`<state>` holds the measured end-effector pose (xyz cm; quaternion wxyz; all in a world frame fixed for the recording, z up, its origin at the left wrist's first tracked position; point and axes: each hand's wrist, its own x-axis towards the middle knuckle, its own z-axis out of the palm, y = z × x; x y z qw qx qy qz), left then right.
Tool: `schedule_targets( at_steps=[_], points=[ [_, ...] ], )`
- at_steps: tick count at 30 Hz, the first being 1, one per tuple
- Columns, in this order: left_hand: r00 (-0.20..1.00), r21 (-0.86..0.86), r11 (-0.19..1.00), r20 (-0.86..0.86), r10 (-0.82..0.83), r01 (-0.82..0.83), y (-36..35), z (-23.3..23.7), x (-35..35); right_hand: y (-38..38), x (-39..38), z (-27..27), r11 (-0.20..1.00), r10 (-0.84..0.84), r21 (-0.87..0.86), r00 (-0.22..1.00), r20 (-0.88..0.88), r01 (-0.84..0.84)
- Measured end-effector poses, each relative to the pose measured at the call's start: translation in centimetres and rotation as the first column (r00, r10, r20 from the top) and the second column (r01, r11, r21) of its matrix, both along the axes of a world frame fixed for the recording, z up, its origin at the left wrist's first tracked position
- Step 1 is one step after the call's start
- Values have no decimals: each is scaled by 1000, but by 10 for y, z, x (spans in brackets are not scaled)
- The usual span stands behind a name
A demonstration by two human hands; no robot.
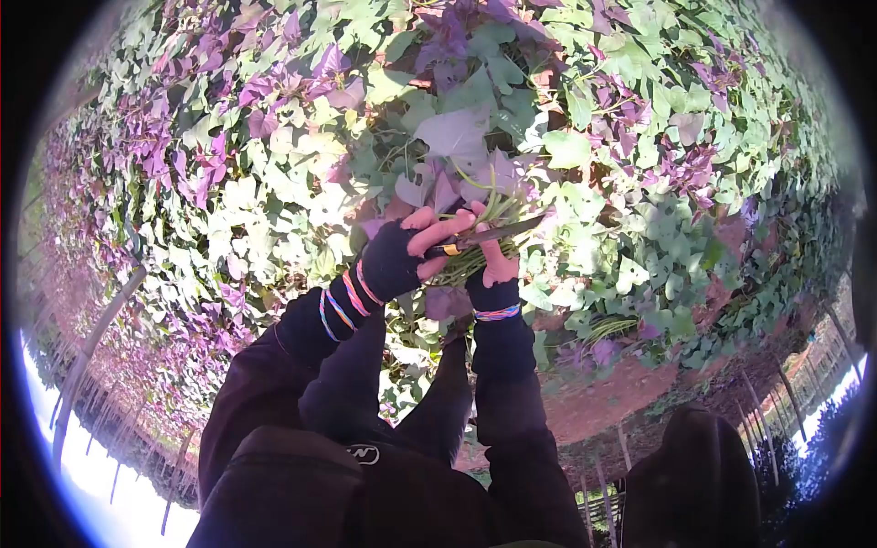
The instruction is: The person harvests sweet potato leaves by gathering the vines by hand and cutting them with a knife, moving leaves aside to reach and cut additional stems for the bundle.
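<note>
The only marking that stands out is a small white logo (364, 454) on the dark clothing (411, 502) at the lower centre-left of the frame. It is an outlined oval with slanted, letter-like strokes inside, perhaps an N or an M; the mark is too small and soft to tell which. No other word, number, label or sign can be read anywhere.
</note>
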<state>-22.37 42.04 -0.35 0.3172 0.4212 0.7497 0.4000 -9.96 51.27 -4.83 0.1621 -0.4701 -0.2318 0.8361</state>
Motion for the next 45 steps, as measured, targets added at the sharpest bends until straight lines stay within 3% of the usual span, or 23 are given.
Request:
schedule_targets(
  at_steps=[3, 5, 7, 9, 10, 11, 13, 15, 17, 18, 19, 21, 23, 25, 26, 30, 35, 37, 38, 39, 41, 43, 45],
  points=[
    [993, 40, 999, 121, -15, 10, -2, 8, -28, 7, -22, 20, 985, 147, -71, 978, -148, -159],
    [946, -88, 954, 183, -267, 286, 0, 23, -58, 9, -27, 26, 918, 273, -207, 918, -287, -338],
    [931, -74, 951, 243, -274, 299, 1, 23, -79, 4, -38, 26, 832, 551, -19, 830, -84, -554],
    [718, 8, 986, 684, -127, 167, 2, 10, -92, -4, -57, 28, 889, 305, -213, 871, -386, -406],
    [460, -135, 968, 860, 219, -210, 1, -1, -87, -7, -62, 28, 897, 149, -307, 873, -465, -316],
    [257, -144, 824, 909, 330, -549, 8, -24, -79, -7, -67, 26, 883, -15, -408, 854, -519, -233],
    [-5, -398, 512, 793, 609, -761, 18, -71, -67, 2, -77, 19, 920, 0, -326, 832, -555, -217],
    [235, -313, 522, 635, 736, -793, 15, -118, -75, 13, -76, 6, 933, 74, -274, 871, -486, -232],
    [656, -94, 650, -85, 750, -754, 16, -147, -109, 20, -65, -13, 954, 153, -204, 940, -304, -222],
    [565, 26, 691, -554, 612, -723, 22, -138, -129, 24, -59, -21, 954, 244, -129, 951, -190, -271],
    [635, -2, 669, -316, 705, -743, 21, -155, -149, 28, -60, -20, 955, 284, -72, 956, -76, -289],
    [541, -175, 724, -783, 308, -667, 15, -174, -191, 34, -50, -36, 922, 384, -61, 923, 23, -382],
    [818, -488, 683, -489, 302, -544, -4, -228, -224, 33, -50, -45, 900, 435, -34, 893, 117, -434],
    [878, -575, 671, -389, 279, -468, -18, -222, -238, 30, -54, -52, 874, 479, -18, 852, 214, -486],
    [787, -417, 738, -566, 246, -531, -27, -218, -232, 27, -57, -58, 872, 476, -15, 840, 261, -490],
    [764, -15, 864, -474, 437, -504, -57, -151, -185, 7, -94, -78, 868, 489, -85, 815, 311, -489],
    [882, -75, 881, -113, 458, -467, -72, -56, -137, -28, -181, -72, 777, 612, -325, 768, 189, -539],
    [920, -113, 914, -5, 393, -391, -75, -45, -126, -30, -202, -54, 621, 784, 32, 620, -25, -783],
    [918, -118, 911, -8, 397, -395, -76, -39, -122, -33, -216, -62, 428, 892, -30, 417, 176, -903],
    [948, -105, 944, 32, 318, -313, -76, -34, -120, -38, -211, -75, 425, 894, -32, 414, 173, -905],
    [968, -87, 969, 76, 238, -231, -77, -30, -122, -49, -193, -107, 510, 811, 25, 470, -349, -860],
    [954, -17, 958, 85, 286, -286, -82, -29, -135, -50, -199, -91, 549, 816, -90, 556, -158, -831],
    [833, -284, 798, -5, 553, -531, -98, -32, -163, -44, -200, -90, 503, 792, -411, 596, -132, -760]
  ],
)
